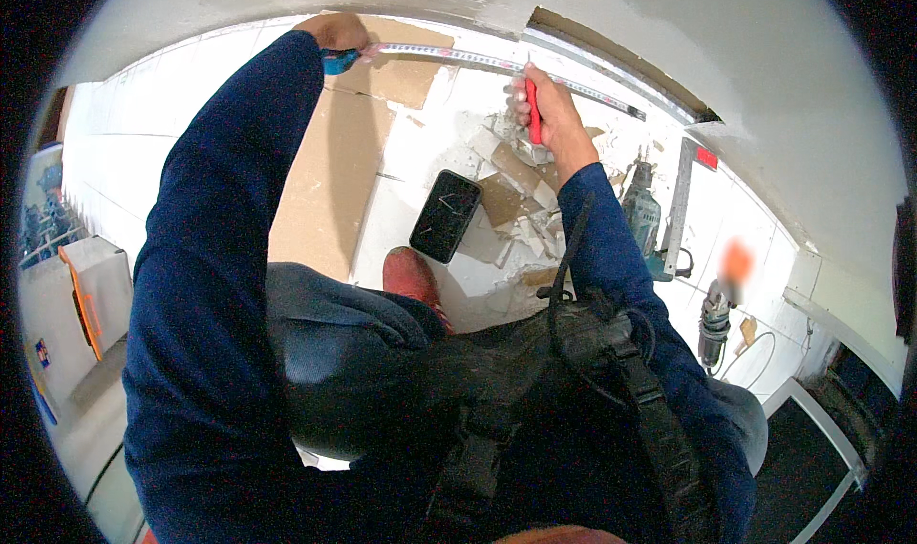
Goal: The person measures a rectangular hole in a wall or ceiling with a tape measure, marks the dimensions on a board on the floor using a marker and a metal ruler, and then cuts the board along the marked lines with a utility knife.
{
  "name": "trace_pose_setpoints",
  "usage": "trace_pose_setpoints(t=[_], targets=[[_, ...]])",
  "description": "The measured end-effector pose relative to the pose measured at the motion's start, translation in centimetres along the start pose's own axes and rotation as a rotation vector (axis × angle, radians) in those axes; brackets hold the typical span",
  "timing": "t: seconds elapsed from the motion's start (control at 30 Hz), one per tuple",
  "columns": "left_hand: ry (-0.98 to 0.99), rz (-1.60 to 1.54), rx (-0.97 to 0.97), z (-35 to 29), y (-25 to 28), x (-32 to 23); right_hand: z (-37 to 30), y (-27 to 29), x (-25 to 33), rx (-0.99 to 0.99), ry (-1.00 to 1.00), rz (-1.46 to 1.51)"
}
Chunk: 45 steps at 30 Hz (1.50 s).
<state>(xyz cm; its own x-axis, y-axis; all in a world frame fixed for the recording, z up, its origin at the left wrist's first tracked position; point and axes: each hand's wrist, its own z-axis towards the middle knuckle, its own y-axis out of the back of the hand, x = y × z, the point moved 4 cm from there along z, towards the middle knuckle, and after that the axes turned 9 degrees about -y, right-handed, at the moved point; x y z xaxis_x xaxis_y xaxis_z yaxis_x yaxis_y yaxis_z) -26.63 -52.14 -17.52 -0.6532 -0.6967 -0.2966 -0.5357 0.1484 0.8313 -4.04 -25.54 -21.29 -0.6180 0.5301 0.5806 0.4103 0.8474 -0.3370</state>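
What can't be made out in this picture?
All in the head view:
Blue tape case, partly covered by the left hand
Tip of the red-handled tool in the right hand, too small
Scale on the tape, too small to read
Orange object, blurred
Heel of the red shoe, hidden by the trouser leg

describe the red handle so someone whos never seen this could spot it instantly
Start at the large tan sheet, then go right to the broken pieces. At their upper end, the right hand grips the slim red handle, just below the measuring tape in the picture. Unlike the red shoe lower down, it is held in a hand.
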Motion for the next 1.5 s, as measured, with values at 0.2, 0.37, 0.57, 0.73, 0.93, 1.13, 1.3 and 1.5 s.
trace_pose_setpoints(t=[0.2, 0.37, 0.57, 0.73, 0.93, 1.13, 1.3, 1.5], targets=[[0.209, 0.036, 0.133, -3.1, -0.1, 2.9, 2.1, 0.0, 3.0, -0.172, 0.124, -0.058], [0.128, -0.075, 0.120, -5.1, -0.6, 2.9, 3.8, -1.9, 3.8, -0.240, 0.182, -0.224], [0.109, -0.085, 0.096, -6.8, 0.5, 1.2, 3.8, -3.1, 3.9, -0.301, 0.289, -0.166], [0.131, -0.129, 0.092, -7.4, 0.5, 0.9, 3.2, -3.7, 4.4, -0.237, 0.271, -0.012], [0.110, -0.116, 0.060, -6.9, 0.4, 1.6, 1.4, -4.7, 5.2, -0.214, 0.319, -0.019], [0.063, -0.138, 0.098, -6.0, -0.3, 1.6, 1.4, -4.7, 5.6, -0.225, 0.344, -0.064], [0.103, -0.040, 0.085, -5.8, 0.6, 0.0, 1.7, -4.2, 5.2, -0.369, 0.409, -0.229], [0.075, 0.037, 0.096, -4.3, 0.6, -0.4, 1.6, -3.7, 5.8, -0.146, 0.268, 0.108]])
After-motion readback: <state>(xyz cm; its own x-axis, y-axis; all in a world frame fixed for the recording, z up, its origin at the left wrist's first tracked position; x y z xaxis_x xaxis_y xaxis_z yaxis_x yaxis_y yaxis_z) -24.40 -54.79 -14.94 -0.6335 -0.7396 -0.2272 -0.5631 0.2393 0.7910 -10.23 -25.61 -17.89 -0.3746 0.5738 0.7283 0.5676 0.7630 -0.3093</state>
